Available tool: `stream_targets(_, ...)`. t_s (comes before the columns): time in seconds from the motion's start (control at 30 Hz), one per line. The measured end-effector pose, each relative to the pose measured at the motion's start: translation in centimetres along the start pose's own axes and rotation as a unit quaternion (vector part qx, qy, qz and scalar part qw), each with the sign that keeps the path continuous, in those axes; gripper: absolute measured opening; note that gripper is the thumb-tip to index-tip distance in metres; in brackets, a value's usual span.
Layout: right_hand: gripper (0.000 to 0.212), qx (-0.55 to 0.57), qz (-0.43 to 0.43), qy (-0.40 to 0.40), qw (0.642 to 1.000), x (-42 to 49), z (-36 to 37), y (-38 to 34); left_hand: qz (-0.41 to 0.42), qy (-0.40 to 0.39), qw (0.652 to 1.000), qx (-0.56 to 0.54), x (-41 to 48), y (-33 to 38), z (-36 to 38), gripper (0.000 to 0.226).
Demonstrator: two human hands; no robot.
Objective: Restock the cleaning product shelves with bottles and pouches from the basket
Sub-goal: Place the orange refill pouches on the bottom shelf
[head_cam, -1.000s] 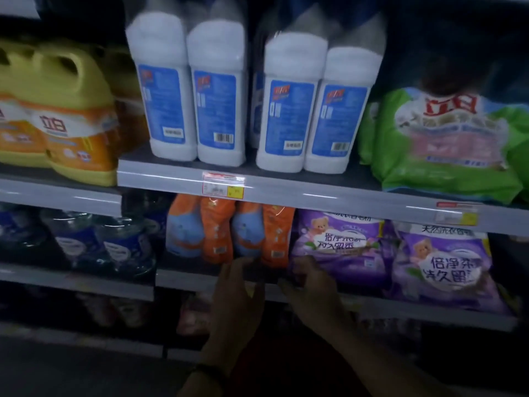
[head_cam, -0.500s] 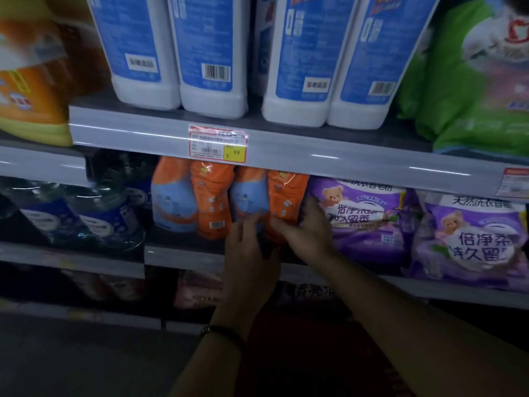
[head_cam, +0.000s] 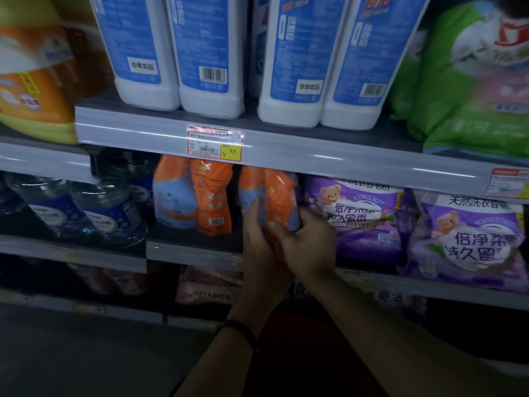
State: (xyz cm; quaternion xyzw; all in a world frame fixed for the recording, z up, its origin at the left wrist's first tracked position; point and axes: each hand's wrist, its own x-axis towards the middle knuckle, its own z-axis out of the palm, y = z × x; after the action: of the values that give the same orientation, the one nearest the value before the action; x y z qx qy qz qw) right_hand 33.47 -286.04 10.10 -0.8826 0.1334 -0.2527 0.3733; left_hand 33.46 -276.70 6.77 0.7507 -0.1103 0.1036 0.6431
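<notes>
Shelving is in hand: the pouch (head_cam: 282, 196) stands on the middle shelf (head_cam: 194, 250), just beside the purple bags (head_cam: 360, 216). The left hand (head_cam: 257, 242) presses its side, fingers straight; the right hand (head_cam: 310, 245) grips its lower edge. The next move likely calls for squaring it upright, then letting go.

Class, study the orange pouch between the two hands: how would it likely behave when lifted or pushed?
Probably floppy rather than stiff: the orange pouch shows creased film. Likely slippery, since that film glints. It may tip if pushed high: it stands tall and narrow, with the left hand pressing its side and the right hand gripping it.
</notes>
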Motion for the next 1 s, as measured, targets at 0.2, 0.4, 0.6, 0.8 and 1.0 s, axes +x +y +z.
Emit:
stream_targets(0.2, 0.044, -0.056, -0.090, -0.008, 0.994, -2.4, -1.6, 0.2, -0.060, -0.058, 0.987, -0.134, -1.1, 0.9, 0.5, 0.088)
stream_targets(0.4, 0.032, -0.014, -0.137, -0.036, 0.990, -3.5, -3.1, 1.6, -0.023, -0.045, 0.990, -0.129, -0.8, 0.6, -0.7, 0.037)
stream_targets(0.6, 0.043, 0.091, -0.053, -0.057, 0.993, -1.3, -5.8, 3.6, -0.118, -0.064, 0.963, -0.233, -0.4, 0.5, -1.8, 0.055)
stream_targets(0.8, 0.064, 0.322, 0.099, -0.262, 0.904, 1.7, -6.7, 5.2, -0.164, -0.136, 0.943, -0.255, 0.7, 0.3, -4.1, 0.052)
stream_targets(1.0, 0.044, 0.358, 0.143, -0.282, 0.878, 2.8, -6.2, 5.9, -0.150, -0.197, 0.939, -0.240, 2.4, 0.7, -5.9, 0.046)
